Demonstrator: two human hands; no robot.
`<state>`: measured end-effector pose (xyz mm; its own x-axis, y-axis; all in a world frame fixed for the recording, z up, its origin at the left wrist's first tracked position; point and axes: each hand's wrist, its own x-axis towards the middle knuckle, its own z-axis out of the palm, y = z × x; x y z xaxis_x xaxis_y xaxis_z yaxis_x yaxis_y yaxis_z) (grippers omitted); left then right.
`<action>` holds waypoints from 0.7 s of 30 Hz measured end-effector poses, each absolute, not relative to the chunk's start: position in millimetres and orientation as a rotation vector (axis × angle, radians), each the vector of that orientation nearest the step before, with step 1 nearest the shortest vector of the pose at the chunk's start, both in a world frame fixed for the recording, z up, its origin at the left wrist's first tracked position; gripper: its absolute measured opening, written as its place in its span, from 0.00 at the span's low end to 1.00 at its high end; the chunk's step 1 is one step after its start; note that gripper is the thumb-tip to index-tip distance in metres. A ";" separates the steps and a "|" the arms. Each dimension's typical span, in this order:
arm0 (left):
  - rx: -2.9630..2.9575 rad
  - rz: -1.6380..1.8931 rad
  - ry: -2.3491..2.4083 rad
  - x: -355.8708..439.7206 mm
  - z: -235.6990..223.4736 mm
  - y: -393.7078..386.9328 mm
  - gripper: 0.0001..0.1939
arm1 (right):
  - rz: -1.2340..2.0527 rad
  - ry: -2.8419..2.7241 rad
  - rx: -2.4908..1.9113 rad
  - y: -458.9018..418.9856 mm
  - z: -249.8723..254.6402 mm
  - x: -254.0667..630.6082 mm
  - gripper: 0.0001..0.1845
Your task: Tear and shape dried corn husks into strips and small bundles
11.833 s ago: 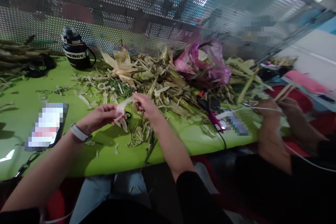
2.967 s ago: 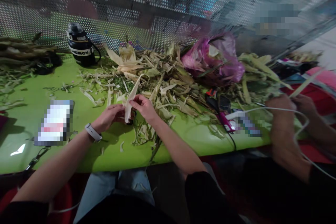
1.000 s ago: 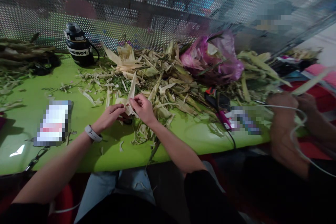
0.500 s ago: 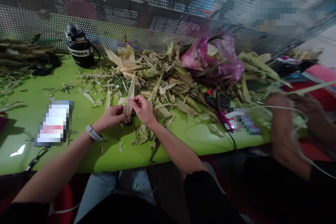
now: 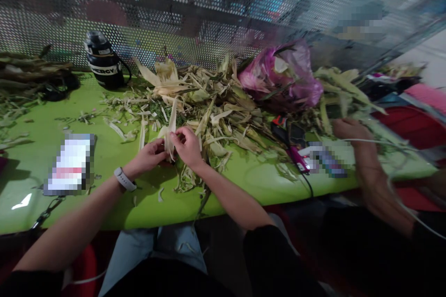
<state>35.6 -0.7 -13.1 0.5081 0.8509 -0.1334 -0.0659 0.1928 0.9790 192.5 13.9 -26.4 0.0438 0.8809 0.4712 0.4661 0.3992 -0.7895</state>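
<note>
A pale dried corn husk strip (image 5: pixel 171 131) stands nearly upright over the green table (image 5: pixel 114 195), pinched at its lower end by both my hands. My left hand (image 5: pixel 149 157), with a white watch on its wrist, grips the strip from the left. From the right, my right hand (image 5: pixel 188 147) closes its fingertips on the same strip. Small husk scraps (image 5: pixel 186 178) lie on the table just below my hands. Behind them spreads a big heap of husks (image 5: pixel 216 106).
A phone (image 5: pixel 69 163) lies at the left and a black bottle (image 5: pixel 103 61) stands at the back by the perforated metal screen. A pink plastic bag (image 5: pixel 284 76) sits in the heap. At the right another person's hand (image 5: pixel 350 131) handles husks beside a second phone (image 5: pixel 322 158).
My hands have kept hold of the husk strip and shifted slightly closer together. The neighbouring person's hands have moved, one now reaching into the husks at the right.
</note>
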 end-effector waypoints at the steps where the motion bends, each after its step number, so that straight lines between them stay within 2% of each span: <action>1: 1.198 0.752 0.827 36.2 -12.9 -1.3 0.18 | 0.465 -1.605 -1.229 13.8 -27.1 192.3 0.09; 13: 1.099 0.779 0.843 36.1 -3.6 -6.8 0.12 | 0.267 -1.741 -1.289 9.1 -29.5 188.6 0.08; 18: 1.038 0.797 0.840 35.0 -2.4 -6.4 0.18 | 0.340 -1.708 -1.326 8.0 -28.0 187.9 0.08; 21: 1.079 0.799 0.872 36.3 -0.2 -6.3 0.18 | 0.444 -1.650 -1.311 8.8 -27.4 187.9 0.10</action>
<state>36.3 -6.3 -0.2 0.4376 0.8770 -0.1983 -0.1206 0.2757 0.9536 187.9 8.8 -27.4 0.0239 0.8953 0.4448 0.5513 0.3594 -0.7529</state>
